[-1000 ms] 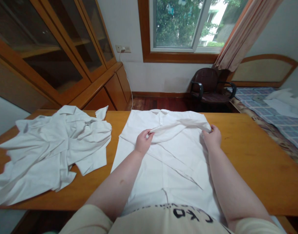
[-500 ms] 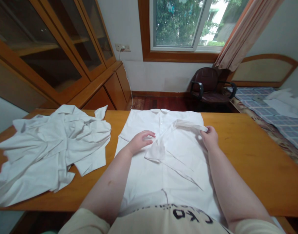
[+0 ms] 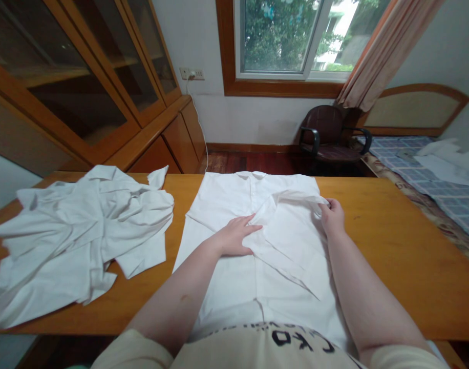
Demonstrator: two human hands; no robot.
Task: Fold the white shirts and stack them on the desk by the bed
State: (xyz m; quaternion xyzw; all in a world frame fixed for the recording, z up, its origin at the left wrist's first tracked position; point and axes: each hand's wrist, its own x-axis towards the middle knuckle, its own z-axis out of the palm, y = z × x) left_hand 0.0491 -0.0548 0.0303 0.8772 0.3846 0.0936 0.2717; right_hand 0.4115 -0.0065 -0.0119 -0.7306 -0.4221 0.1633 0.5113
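A white button-front shirt [image 3: 227,279] lies spread on the table before me, its collar toward the far edge. One sleeve [image 3: 282,223] is folded across the front. My right hand [image 3: 332,218] pinches the folded sleeve's edge at the shirt's right side and holds it slightly raised. Over the sleeve's cuff end, near the button placket, rests my left hand [image 3: 238,236], fingers stretched out and thumb apart. The cuff itself is mostly hidden beneath that hand.
A rumpled heap of white garments [image 3: 84,230] covers the left of the wooden table [image 3: 396,266]. Beyond the table are a glass-door cabinet [image 3: 173,136], an armchair [image 3: 322,130] and a bed [image 3: 422,159] with white cloth on it.
My left hand has moved right and slightly nearer to me, from beside the sleeve onto its cuff end. My right hand keeps its pinch, almost unmoved.
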